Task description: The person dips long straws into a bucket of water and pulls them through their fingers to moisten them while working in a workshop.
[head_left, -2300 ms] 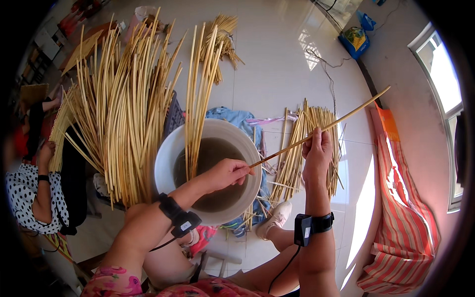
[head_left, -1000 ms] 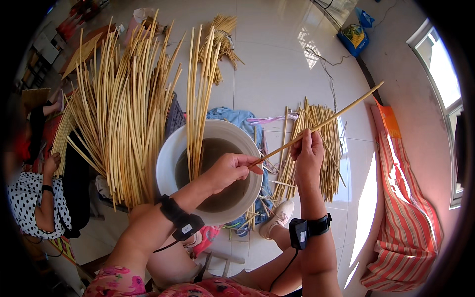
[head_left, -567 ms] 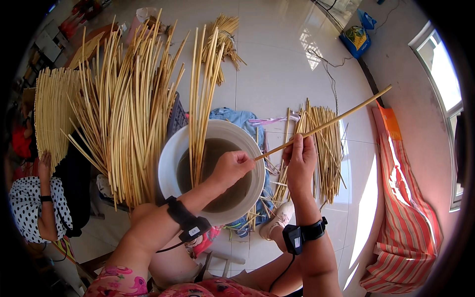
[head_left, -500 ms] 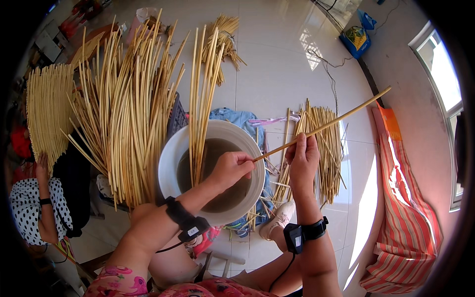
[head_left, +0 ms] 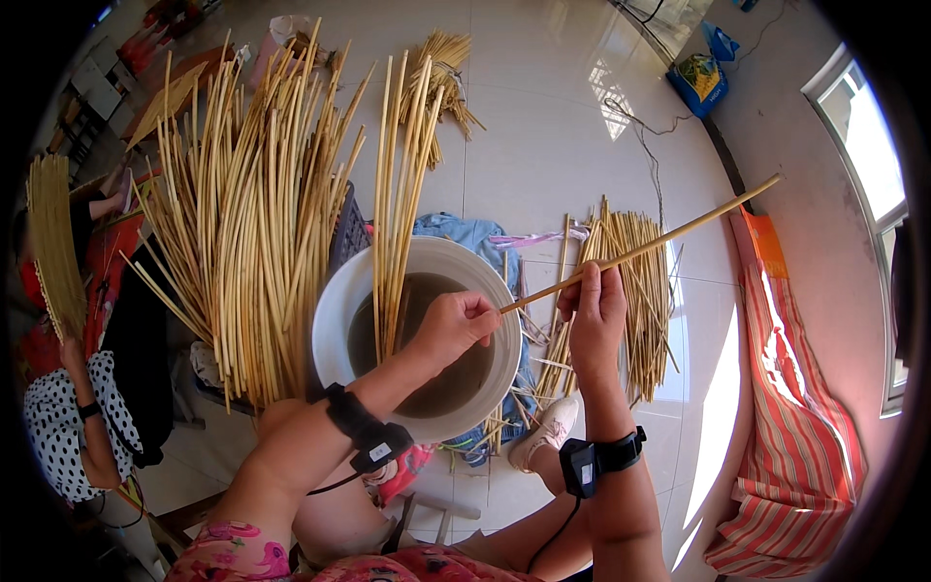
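Note:
Between my hands a pale tan stalk, like a thin reed or peeled cane, slants up to the far right. Pinched in my left hand is its lower end, over the right part of a white bucket. My right hand grips the stalk farther along, between thumb and fingers, to the right of the bucket's rim. Murky water shows inside the bucket. Several longer stalks stand in it, leaning on the far rim.
A big sheaf of stalks stands at the left by a dark crate. Shorter stalks lie right of the bucket, and a bundle lies beyond. A co-worker's hand holds a woven panel. Striped cloth hangs at the right.
The co-worker's panel has swung left and now shows almost edge-on. My hands and the stalk are nearly where they were; the stalk's far tip sits slightly farther right.

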Demonstrator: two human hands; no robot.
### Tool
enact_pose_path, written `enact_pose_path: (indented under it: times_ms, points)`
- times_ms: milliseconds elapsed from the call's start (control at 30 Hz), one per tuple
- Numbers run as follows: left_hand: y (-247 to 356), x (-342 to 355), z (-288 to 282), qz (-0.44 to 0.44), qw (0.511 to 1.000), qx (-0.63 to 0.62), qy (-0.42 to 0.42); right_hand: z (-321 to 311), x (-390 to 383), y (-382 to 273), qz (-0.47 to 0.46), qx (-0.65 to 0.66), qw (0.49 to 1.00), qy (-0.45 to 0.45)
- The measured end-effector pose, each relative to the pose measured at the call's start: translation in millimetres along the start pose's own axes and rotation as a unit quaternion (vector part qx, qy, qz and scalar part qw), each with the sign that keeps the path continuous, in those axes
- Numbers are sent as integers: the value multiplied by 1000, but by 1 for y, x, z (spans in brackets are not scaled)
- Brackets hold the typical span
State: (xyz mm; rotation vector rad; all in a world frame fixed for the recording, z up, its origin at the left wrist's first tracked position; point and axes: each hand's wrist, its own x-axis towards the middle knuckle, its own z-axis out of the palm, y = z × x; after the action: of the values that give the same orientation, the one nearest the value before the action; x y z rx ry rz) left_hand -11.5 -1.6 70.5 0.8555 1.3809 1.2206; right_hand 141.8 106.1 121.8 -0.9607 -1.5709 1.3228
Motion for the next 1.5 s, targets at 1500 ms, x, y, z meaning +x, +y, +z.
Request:
enact_pose_path:
  times_ms: [1500]
  points:
    - [-155, 44, -69, -331, 902, 218, -173, -2, -4, -7, -16, -163, 963, -212]
